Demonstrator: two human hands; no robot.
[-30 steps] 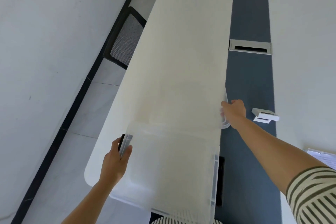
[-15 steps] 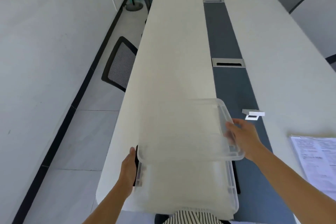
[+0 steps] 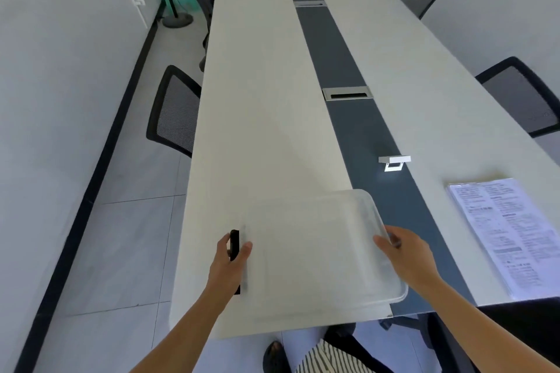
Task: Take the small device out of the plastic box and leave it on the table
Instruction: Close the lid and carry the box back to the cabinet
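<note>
Head view: both hands (image 3: 230,263) grasp lid (image 3: 318,254) edges.

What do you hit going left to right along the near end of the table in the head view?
Left hand gripping a black latch on the box's left edge → clear plastic storage box → right hand on the box's right rim → stack of printed white paper sheets on the table's right half.

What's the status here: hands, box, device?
Left hand and right hand each grip a side of the clear plastic box, on the near table end. Black latch under left fingers. Device not discernible. Nothing in the way.
</note>
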